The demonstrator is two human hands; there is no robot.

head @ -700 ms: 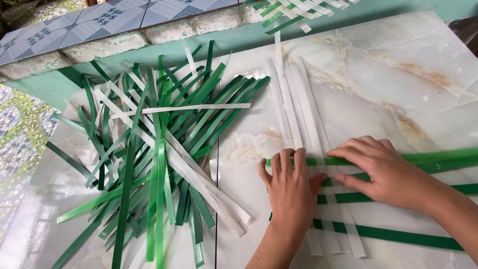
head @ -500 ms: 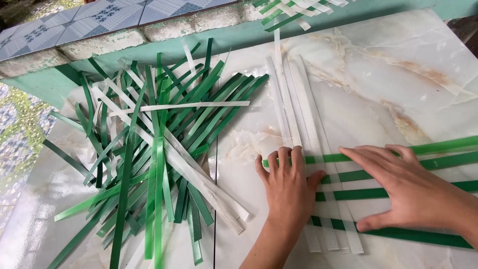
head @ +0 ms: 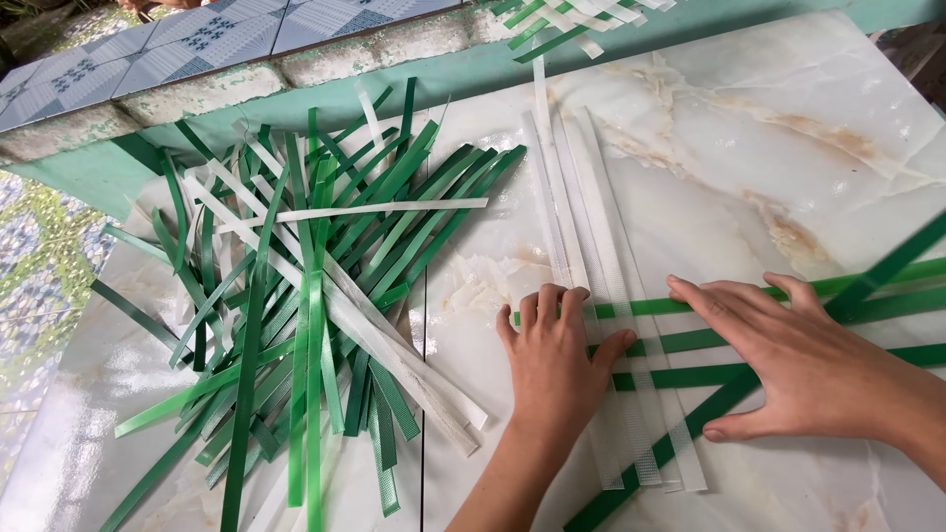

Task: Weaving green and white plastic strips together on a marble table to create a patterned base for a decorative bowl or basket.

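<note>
— Head view: where are your hands?
— My left hand [head: 557,360] and right hand [head: 788,360] lie flat, fingers spread, grasping nothing, pressing the woven strips [head: 631,340] onto the marble worktop [head: 749,128].

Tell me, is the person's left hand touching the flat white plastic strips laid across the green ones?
Touching. The head view shows the left hand lying flat with its fingers pressed on the white plastic strips where they cross the green strips.
</note>
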